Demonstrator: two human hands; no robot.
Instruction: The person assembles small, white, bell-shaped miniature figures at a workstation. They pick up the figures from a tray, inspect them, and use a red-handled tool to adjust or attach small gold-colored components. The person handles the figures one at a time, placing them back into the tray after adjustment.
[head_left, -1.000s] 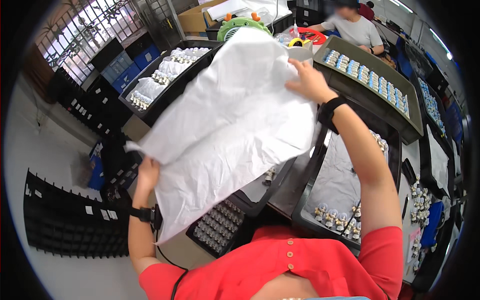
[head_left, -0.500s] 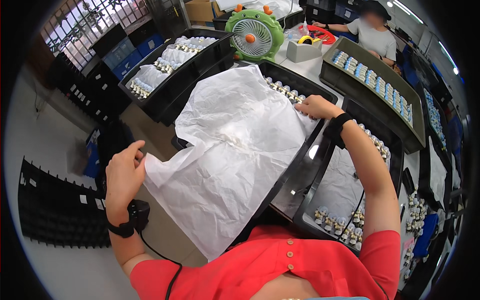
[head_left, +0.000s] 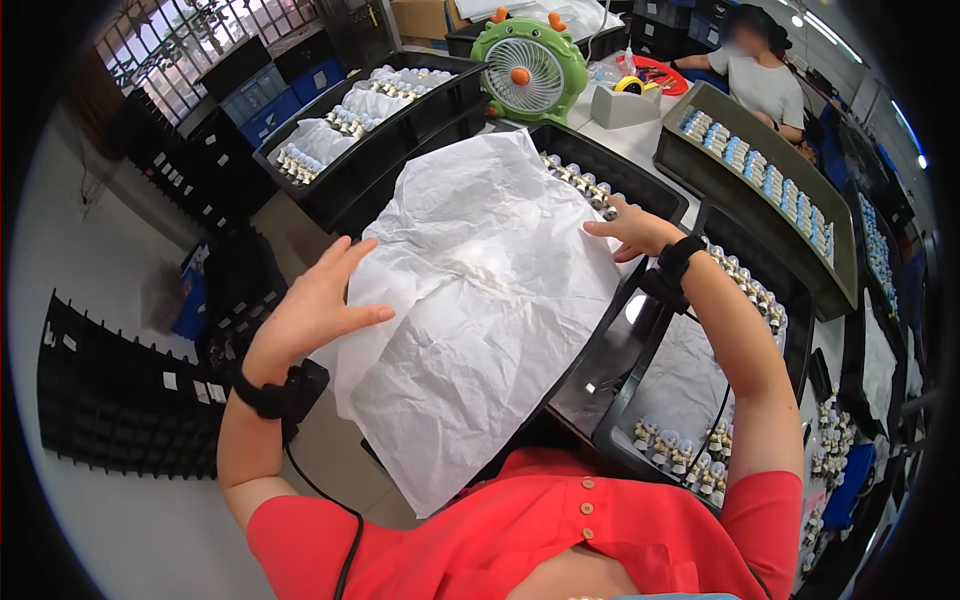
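Note:
A large crumpled sheet of white tissue paper (head_left: 470, 290) lies over a black tray (head_left: 655, 192), its near end hanging past the tray's edge. My left hand (head_left: 318, 308) is open with fingers spread at the sheet's left edge, which is turned up beside it. Over the sheet's right edge hovers my right hand (head_left: 640, 232), also open, thumb and fingers apart. Beyond the paper shows a row of small figurines (head_left: 578, 182) with pale tops and gold-coloured parts. What lies beneath the paper is hidden.
To the right is a second black tray (head_left: 610, 440), paper-lined with more figurines. A stacked black tray (head_left: 350, 155) stands far left. A green fan (head_left: 530, 75) and an olive bin (head_left: 755, 215) of blue-and-white pieces stand beyond. A co-worker (head_left: 760, 85) sits far right.
My left hand has let go of the paper's left corner and moved right, over its edge. The right hand has opened and lifted from the far right edge. That left corner has folded inward.

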